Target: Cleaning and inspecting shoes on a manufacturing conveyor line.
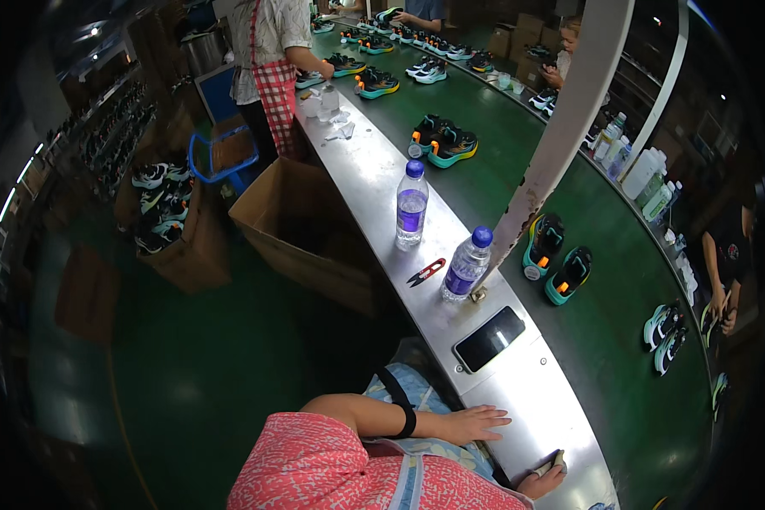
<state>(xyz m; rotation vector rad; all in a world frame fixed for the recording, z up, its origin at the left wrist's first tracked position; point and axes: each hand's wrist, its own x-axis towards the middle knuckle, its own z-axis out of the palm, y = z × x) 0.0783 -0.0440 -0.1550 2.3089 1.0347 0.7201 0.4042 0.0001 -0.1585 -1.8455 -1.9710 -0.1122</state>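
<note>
My left hand (476, 423) lies flat with fingers stretched out on the metal ledge (531, 387), its forearm ringed by a black band. Lower down, my right hand (542, 483) is closed on a small grey-beige folded cloth (554, 464) resting against the ledge; part of that hand is cut off by my sleeve. Beyond my left hand lies a dark-screened phone (490, 339). Farther along the ledge are red-handled thread snips (427, 272) and two water bottles with purple caps, the nearer bottle (466, 265) beside a post and the farther bottle (411, 206) upright.
A green conveyor belt (493, 200) carries pairs of black sneakers (557, 257). A white post (561, 110) rises from the ledge. An open carton (293, 229) stands left of it, near a shoe-filled box (166, 208). One co-worker (272, 68) stands far left; others sit across the belt.
</note>
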